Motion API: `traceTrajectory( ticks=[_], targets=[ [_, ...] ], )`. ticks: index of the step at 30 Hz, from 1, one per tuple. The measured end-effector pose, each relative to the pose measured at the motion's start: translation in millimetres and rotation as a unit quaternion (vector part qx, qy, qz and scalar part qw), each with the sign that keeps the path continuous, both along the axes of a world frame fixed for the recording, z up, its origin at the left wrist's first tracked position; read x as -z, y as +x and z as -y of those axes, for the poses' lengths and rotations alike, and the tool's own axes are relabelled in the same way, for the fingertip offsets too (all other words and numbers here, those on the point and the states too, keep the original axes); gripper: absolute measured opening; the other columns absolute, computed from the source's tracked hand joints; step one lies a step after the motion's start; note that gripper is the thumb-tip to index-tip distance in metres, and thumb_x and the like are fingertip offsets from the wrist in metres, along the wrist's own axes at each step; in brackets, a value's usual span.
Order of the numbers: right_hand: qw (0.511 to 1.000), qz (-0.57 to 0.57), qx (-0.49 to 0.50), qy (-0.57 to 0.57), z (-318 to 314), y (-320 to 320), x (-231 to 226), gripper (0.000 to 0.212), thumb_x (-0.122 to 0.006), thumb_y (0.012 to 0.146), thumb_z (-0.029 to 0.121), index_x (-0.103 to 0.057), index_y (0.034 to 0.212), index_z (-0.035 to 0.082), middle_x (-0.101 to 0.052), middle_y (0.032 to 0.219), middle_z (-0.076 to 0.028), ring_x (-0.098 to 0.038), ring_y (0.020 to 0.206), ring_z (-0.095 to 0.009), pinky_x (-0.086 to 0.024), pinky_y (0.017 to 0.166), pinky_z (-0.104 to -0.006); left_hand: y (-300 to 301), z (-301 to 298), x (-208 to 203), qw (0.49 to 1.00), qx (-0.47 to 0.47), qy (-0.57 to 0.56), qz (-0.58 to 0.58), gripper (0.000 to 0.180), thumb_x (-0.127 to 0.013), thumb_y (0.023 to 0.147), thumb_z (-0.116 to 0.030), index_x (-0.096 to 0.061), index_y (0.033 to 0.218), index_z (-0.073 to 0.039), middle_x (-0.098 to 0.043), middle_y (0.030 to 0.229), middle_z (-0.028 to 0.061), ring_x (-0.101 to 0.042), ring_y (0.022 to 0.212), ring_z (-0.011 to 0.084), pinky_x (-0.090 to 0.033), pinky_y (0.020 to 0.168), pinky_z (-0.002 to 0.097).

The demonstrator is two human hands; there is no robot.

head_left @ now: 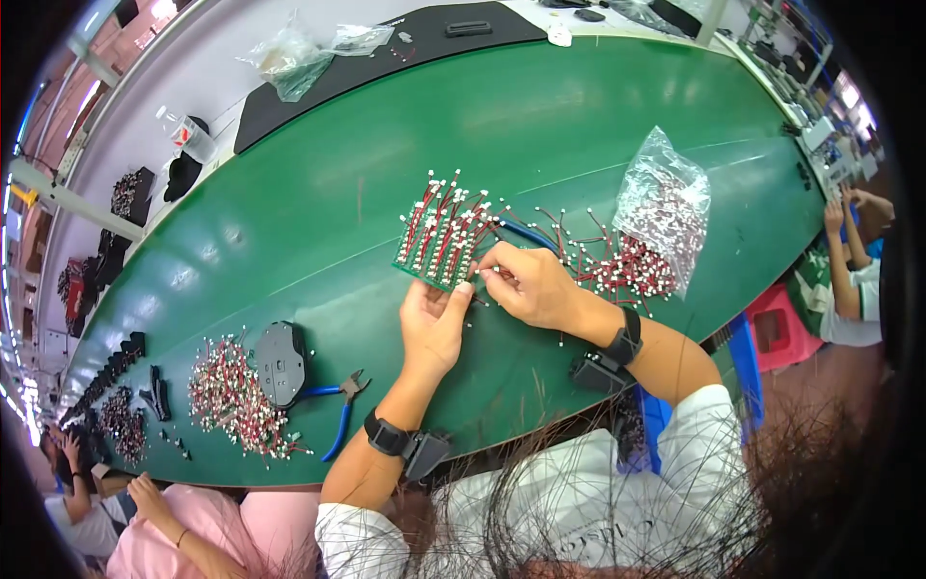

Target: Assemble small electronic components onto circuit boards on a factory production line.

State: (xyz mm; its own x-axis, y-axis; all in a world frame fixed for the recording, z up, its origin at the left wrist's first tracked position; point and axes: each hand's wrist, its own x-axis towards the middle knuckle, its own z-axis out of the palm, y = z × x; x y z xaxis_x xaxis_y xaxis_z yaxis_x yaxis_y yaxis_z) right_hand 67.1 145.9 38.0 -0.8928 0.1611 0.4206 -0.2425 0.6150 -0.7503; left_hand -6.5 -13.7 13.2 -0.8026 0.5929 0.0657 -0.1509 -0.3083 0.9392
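Observation:
My left hand (431, 326) grips the lower edge of a green circuit board (439, 249), thumb on top. Rows of small white connectors cover the board, and short red and dark wires with white plugs stand up from it. My right hand (536, 285) is closed in a pinch at the board's right edge; what lies between its fingertips is too small to make out. Right of the board, loose wire leads (632, 270) with white plugs lie in a heap. A clear plastic bag (666, 198) holding more leads rests against that heap. A blue-handled tool (529, 233) lies partly behind my right hand.
Left on the green table (318, 232) are another heap of leads (236, 396), a dark grey case (282, 365) and blue-handled cutters (342, 410). A black mat (386, 63) and a bottle (188, 135) lie along the far edge. Co-workers sit at both sides.

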Motion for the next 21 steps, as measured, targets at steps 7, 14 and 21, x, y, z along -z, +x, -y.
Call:
traceTrajectory(
  ticks=[7,14,21],
  targets=[
    [0.991,-0.092,0.008,0.095,-4.1,-4.6,8.1,0.009,-0.061,0.088,0.011,-0.058,0.092,0.004,-0.064,0.073,-0.014,-0.063,0.063,-0.033,-0.049,0.055,-0.0424,3.8,-1.5,-1.7,1.000,-0.018,-0.023,-0.006,0.033,-0.059,0.091,0.004,-0.050,0.122,0.002,-0.060,0.119,0.0112,-0.060,0.108,0.0167,-0.049,0.093,0.0309],
    [0.992,-0.053,-0.014,0.111,-0.3,-2.8,9.8,0.007,-0.060,0.087,0.009,-0.060,0.089,0.002,-0.063,0.071,-0.015,-0.064,0.062,-0.033,-0.050,0.054,-0.0419,4.2,-2.2,2.3,1.000,-0.015,-0.007,-0.024,0.032,-0.058,0.092,0.005,-0.050,0.123,0.002,-0.059,0.118,0.0102,-0.059,0.108,0.0160,-0.047,0.094,0.0297],
    [0.990,-0.050,-0.001,0.131,0.3,-4.6,16.7,0.007,-0.059,0.086,0.009,-0.058,0.088,0.002,-0.062,0.071,-0.014,-0.063,0.061,-0.034,-0.050,0.054,-0.0429,9.4,-2.2,-1.0,0.999,-0.015,-0.031,-0.037,0.031,-0.057,0.092,0.004,-0.050,0.123,0.002,-0.059,0.117,0.0101,-0.059,0.107,0.0161,-0.048,0.092,0.0301]
  ],
)
